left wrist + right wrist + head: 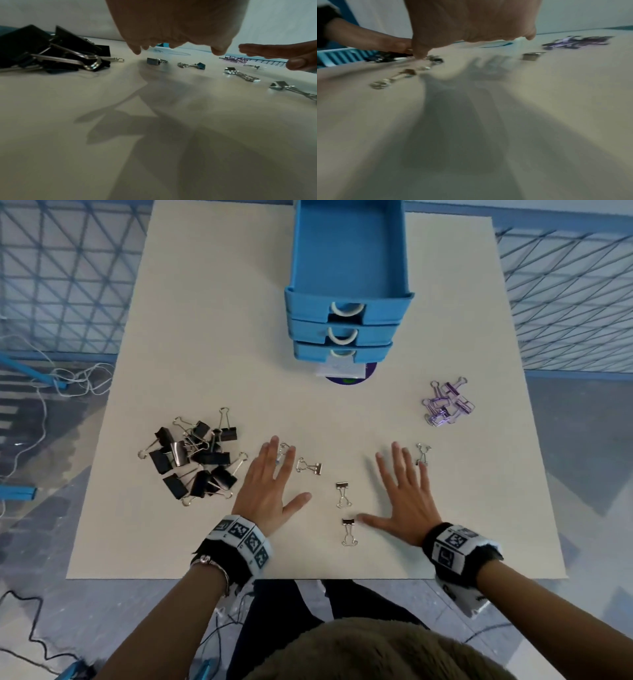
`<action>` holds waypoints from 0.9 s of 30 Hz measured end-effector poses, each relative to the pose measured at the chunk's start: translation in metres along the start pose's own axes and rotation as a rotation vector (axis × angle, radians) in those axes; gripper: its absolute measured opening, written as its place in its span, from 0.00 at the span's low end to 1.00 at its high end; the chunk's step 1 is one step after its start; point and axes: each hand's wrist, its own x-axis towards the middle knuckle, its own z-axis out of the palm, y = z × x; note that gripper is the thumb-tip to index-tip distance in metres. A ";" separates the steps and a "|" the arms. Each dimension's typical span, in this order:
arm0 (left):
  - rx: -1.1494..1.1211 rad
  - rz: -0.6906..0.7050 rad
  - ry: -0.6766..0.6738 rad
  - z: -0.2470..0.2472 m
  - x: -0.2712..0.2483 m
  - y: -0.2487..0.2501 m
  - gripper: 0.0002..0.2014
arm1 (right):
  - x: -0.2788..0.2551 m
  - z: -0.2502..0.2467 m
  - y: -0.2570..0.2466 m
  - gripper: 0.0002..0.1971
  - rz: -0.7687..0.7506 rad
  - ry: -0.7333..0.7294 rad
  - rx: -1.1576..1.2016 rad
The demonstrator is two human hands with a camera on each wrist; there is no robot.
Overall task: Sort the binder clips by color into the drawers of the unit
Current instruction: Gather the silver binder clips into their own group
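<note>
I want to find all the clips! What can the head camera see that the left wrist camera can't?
Only the head camera shows the blue drawers with the top one pulled out, and both wristbands. Only the left wrist camera shows the underside of the left hand held above the table. Both show the black clips, the silver clips, the purple clips and the right hand.

Head view looks steeply down on the table (212, 337); both wrist views skim low across it, sharing the silver clips (240, 73).
</note>
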 end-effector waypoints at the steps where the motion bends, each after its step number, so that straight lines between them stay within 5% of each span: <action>1: 0.016 -0.014 -0.015 0.000 0.004 -0.001 0.49 | 0.003 -0.002 0.010 0.57 0.039 0.007 0.000; 6: 0.062 -0.052 -0.106 0.005 0.013 0.010 0.54 | 0.006 -0.006 0.053 0.62 0.121 -0.075 0.022; 15: 0.142 0.149 -0.075 0.046 -0.018 0.044 0.50 | -0.023 0.021 0.020 0.55 -0.198 -0.098 0.027; 27: 0.118 0.017 0.062 0.054 0.004 0.072 0.29 | 0.008 0.020 -0.014 0.37 -0.225 -0.124 0.030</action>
